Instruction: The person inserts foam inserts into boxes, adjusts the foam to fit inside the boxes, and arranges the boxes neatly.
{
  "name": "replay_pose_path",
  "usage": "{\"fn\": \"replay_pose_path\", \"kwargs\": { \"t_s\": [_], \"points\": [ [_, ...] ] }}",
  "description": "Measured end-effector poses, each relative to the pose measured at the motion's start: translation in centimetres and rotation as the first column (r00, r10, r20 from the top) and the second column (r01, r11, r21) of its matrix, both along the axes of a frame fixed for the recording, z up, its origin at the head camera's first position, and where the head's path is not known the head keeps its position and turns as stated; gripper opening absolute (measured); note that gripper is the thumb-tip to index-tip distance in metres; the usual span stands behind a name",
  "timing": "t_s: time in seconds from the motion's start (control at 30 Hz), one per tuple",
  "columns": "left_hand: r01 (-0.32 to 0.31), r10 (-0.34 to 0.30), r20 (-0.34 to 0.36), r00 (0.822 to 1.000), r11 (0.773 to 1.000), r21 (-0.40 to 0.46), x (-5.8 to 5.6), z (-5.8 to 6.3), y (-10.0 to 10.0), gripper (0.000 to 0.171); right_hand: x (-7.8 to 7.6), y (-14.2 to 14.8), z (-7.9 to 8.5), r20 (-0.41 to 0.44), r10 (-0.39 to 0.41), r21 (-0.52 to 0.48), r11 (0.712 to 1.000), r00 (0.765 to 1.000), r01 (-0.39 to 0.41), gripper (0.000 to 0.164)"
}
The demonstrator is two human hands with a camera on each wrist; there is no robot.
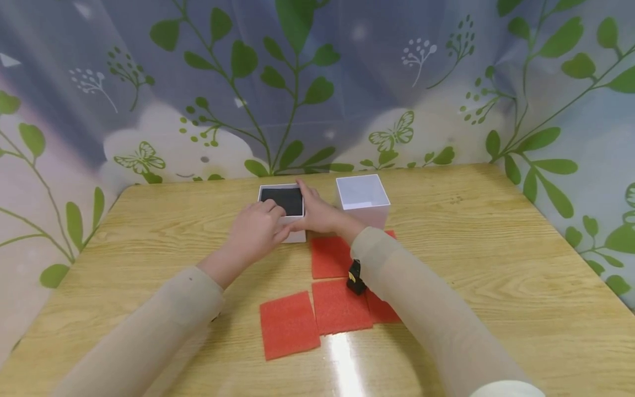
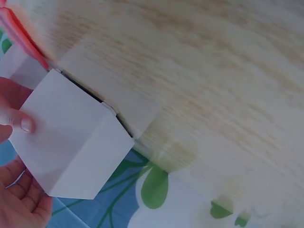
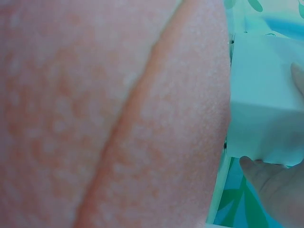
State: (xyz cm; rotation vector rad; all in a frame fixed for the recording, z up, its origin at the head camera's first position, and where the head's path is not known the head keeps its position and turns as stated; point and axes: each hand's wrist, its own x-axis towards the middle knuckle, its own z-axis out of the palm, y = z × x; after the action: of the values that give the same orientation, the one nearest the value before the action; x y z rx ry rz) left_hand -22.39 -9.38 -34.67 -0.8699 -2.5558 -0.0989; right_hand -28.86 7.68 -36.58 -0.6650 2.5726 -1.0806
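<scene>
A white open-topped box [image 1: 296, 236] with black material [image 1: 286, 202] inside stands toward the back of the table. My right hand [image 1: 319, 214] grips its right side, with one digit along the near edge and another reaching up to the far rim. My left hand [image 1: 254, 229] lies over the near left rim, its bent fingers on the black material and their tips hidden. In the left wrist view, the plain white outside of the box [image 2: 71, 128] shows with a thumb [image 2: 26, 124] on it. Skin fills most of the right wrist view, with the box [image 3: 266, 76] at its right.
A second white box [image 1: 364, 193] stands just right of my right hand. Red felt squares [image 1: 290, 325] lie on the wooden table [image 1: 476, 248], partly beneath my right forearm. A small black device [image 1: 355, 277] shows at my right sleeve. Behind hangs a leaf-patterned curtain [image 1: 342, 110].
</scene>
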Motion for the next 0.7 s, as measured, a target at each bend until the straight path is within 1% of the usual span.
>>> {"fn": "replay_pose_path", "kwargs": {
  "t_s": [0.1,0.27,0.37,0.53,0.7],
  "points": [
    [0.009,-0.009,-0.005,1.0,1.0,-0.008,0.0,0.0,-0.1,0.03,0.0,0.0,0.1,0.003,-0.004,0.006,1.0,1.0,0.004,0.115],
    [-0.035,0.036,0.012,0.999,0.998,-0.054,0.1,0.3,-0.6,0.028,0.1,0.0,0.1,0.01,-0.008,0.009,1.0,1.0,0.008,0.115],
    [-0.052,0.052,0.003,0.999,0.997,-0.06,0.2,0.3,-1.0,0.026,0.1,0.0,0.0,0.008,-0.01,0.002,1.0,1.0,0.01,0.116],
    [-0.041,0.04,-0.024,0.999,0.998,-0.043,0.2,0.2,-1.4,0.024,0.0,-0.1,0.0,0.002,-0.014,-0.011,1.0,1.0,0.014,0.118],
    [-0.044,0.042,-0.039,0.998,0.997,-0.064,0.1,0.3,-1.6,0.025,0.0,-0.1,0.0,0.008,-0.018,-0.01,1.0,1.0,0.018,0.117]
  ]
}}
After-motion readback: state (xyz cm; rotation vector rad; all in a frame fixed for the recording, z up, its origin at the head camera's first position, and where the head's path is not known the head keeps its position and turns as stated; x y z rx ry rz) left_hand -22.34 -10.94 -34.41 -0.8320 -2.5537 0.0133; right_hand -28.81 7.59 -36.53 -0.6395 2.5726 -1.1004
